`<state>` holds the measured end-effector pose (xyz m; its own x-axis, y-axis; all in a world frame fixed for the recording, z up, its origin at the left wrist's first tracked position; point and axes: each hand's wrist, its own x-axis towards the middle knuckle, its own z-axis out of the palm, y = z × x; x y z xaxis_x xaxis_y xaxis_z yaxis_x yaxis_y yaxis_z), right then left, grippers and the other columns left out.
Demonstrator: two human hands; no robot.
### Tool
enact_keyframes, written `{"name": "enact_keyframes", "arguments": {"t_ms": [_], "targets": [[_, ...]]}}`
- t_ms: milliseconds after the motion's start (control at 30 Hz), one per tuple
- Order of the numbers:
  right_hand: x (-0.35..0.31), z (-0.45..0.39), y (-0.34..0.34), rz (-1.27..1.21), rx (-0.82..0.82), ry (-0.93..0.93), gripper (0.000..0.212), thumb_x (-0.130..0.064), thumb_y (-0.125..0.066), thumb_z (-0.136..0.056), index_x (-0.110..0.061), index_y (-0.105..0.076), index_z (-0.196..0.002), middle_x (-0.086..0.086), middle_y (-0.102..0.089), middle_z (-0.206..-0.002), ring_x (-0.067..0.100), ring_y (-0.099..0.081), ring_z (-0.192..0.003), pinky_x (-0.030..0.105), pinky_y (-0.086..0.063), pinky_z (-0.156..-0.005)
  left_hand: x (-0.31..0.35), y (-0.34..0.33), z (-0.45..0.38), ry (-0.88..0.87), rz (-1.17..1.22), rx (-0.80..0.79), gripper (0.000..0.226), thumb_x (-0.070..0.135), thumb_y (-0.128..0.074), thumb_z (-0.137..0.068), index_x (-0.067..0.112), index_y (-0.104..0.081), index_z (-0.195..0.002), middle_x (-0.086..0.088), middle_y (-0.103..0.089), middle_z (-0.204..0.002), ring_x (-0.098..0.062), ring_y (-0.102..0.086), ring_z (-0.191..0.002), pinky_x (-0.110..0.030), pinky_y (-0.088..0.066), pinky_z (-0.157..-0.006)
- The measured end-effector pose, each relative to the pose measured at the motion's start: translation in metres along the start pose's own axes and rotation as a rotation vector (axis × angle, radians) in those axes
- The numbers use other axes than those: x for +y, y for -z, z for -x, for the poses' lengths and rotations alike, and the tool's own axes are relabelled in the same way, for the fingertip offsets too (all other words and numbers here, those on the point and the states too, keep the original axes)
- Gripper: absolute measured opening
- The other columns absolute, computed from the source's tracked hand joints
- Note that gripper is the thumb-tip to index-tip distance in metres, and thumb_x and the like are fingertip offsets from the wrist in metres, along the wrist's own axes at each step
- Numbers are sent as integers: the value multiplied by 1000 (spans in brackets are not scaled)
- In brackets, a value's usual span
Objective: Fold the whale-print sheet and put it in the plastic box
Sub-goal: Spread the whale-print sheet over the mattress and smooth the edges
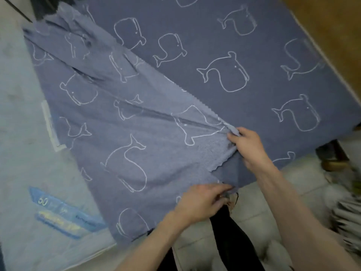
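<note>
Both hands are gripping the whale-print sheet on the mattress.

At 6 o'clock, the left hand (pixel 203 200) is pinching the sheet's near edge with curled fingers (pixel 224 189). Just beyond, toward 4 o'clock, the right hand (pixel 247 146) is gripping a bunched corner. The whale-print sheet (pixel 214 55) is lying spread across the bare mattress (pixel 21 173), with one lighter flap folded over from 10 o'clock toward the hands. A blue label (pixel 64 216) is showing at 8 o'clock.
</note>
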<state>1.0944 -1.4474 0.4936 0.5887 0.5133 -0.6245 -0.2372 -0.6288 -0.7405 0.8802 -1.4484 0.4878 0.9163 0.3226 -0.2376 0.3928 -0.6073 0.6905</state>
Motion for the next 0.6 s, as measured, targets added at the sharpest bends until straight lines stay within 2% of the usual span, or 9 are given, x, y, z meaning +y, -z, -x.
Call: {"name": "enact_keyframes", "arguments": {"t_ms": [67,133,200,233,300,400,433,500,600], "targets": [[-13,-3,50,-142,-47,5,13,-21,-67,-89,-20,-69,-76,-2,-59,-68,12,-55,-65,24,-41,-58,19,40,-27,114,260,92,26,53,-58,-97,38,-68,-117,15,-75,-94,-4,-69,-79,-24,-53,-71],[-22,-13,91,-46,-70,-14,8,-18,-67,-86,-17,-69,-78,-3,-58,-65,12,-52,-63,23,-39,-55,31,86,-75,248,421,337,23,55,-56,-97,37,-68,-102,17,-73,-82,-1,-68,-68,-19,-52,-66],[-27,-23,121,129,-115,-88,8,-6,-64,-80,-12,-69,-80,1,-58,-67,16,-51,-66,26,-42,-58,33,121,-142,376,253,464,14,40,-52,-98,38,-64,-104,16,-74,-89,-6,-70,-77,-27,-54,-72],[-28,-28,133,181,-142,-110,11,-2,-63,-76,-11,-69,-79,2,-58,-68,16,-51,-66,27,-44,-58,34,132,-178,391,66,408,26,26,-50,-97,39,-63,-115,15,-73,-104,-12,-70,-92,-33,-54,-81],[-28,-41,155,237,-159,-64,14,-2,-60,-68,-13,-67,-74,-2,-58,-64,13,-49,-61,23,-40,-54,27,138,-249,305,-334,89,57,7,-49,-93,31,-50,-144,3,-56,-143,-26,-55,-125,-38,-44,-101],[-20,-62,184,291,-169,-40,17,0,-57,-68,-17,-56,-63,-7,-51,-58,11,-44,-56,23,-32,-48,17,114,-332,112,-671,-396,73,12,-63,-91,31,-36,-156,-1,-27,-166,-30,-30,-148,-39,-29,-121],[-12,-71,192,305,-155,-54,20,1,-56,-70,-17,-54,-62,-5,-50,-59,12,-43,-57,24,-31,-50,13,103,-350,105,-721,-534,70,17,-66,-91,32,-39,-154,1,-30,-164,-28,-34,-147,-40,-33,-119],[6,-89,209,318,-115,-69,18,-1,-55,-74,-16,-55,-65,-9,-51,-57,11,-43,-55,23,-30,-48,2,84,-375,161,-791,-702,53,25,-68,-89,32,-56,-141,2,-55,-147,-26,-54,-130,-37,-45,-108],[34,-115,241,314,-83,-74,11,-4,-53,-77,-11,-60,-72,-10,-53,-60,7,-44,-55,18,-30,-45,-11,67,-410,240,-749,-718,35,27,-73,-87,23,-70,-121,-2,-71,-121,-25,-65,-109,-35,-52,-95]]}}
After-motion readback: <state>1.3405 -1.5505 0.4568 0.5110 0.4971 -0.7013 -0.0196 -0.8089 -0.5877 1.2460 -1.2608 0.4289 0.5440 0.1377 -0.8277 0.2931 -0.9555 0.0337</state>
